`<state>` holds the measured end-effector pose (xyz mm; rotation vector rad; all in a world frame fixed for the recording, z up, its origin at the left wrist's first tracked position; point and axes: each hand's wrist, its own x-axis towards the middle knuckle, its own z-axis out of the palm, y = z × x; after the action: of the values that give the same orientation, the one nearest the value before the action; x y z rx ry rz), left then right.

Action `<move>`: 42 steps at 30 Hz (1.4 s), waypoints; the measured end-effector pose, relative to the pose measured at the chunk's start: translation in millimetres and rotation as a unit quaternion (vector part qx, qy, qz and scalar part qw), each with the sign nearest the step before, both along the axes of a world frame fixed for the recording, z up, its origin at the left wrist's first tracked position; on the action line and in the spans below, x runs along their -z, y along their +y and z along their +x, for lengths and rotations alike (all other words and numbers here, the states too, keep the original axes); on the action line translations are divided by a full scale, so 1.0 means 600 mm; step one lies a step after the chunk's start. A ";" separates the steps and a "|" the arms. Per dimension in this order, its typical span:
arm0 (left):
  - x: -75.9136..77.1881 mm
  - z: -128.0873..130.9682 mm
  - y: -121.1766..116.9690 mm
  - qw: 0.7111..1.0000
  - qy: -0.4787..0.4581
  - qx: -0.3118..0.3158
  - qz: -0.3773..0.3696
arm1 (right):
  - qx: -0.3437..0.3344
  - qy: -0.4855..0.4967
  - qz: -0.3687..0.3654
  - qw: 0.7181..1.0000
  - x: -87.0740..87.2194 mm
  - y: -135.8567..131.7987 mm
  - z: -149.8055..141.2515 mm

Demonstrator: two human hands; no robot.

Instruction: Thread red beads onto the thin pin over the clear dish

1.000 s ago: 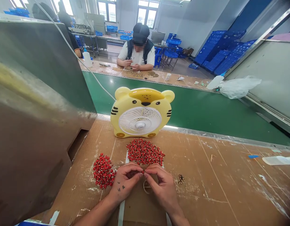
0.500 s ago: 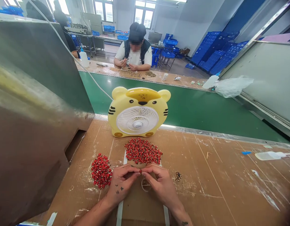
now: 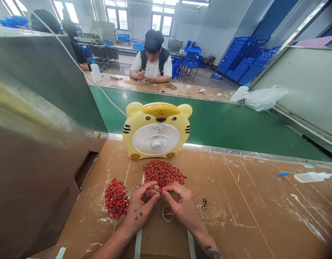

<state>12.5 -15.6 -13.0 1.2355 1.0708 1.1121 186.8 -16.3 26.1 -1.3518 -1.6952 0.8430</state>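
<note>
My right hand pinches a small red piece between thumb and forefinger. Close beside it, my left hand has its thumb and forefinger parted, the tips right by the piece; whether they touch it is hard to see. Behind the hands spreads a large pile of small red pieces with metallic-looking bits. A second red pile lies to the left of my left hand. Under the hands, a clear ring-shaped item lies on a brown board edged with pale tape.
A yellow tiger-faced fan stands behind the piles. A metal housing walls the left. Small dark pieces and a squeeze bottle lie rightward. Past the green belt, a co-worker handles small parts.
The left thumb and forefinger have parted from their pinch at the red piece. The right hand still pinches it. The view has shifted slightly.
</note>
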 end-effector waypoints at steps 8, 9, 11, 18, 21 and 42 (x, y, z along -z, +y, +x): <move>-0.049 -0.102 0.012 0.889 0.410 0.036 0.199 | 0.059 -0.092 0.064 0.992 0.010 0.051 0.049; -0.054 -0.116 0.012 0.866 0.457 0.053 0.198 | 0.060 -0.095 0.070 0.991 0.011 0.052 0.053; -0.061 -0.135 0.011 0.830 0.519 0.091 0.183 | 0.066 -0.087 0.072 0.991 0.008 0.045 0.062; -0.047 -0.147 0.018 0.804 0.557 0.162 0.131 | -0.025 -0.085 -0.022 0.996 -0.008 -0.030 0.091; -0.043 -0.146 0.023 0.790 0.576 0.147 0.151 | -0.062 -0.097 -0.057 0.992 -0.001 -0.061 0.092; -0.036 -0.037 0.030 0.981 -0.097 0.079 -0.147 | -0.133 -0.135 0.047 0.981 0.015 -0.059 0.057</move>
<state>-9.6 2.2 8.8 0.9403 0.9322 0.8954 221.1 -52.0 17.2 -1.2350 -2.1349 0.7403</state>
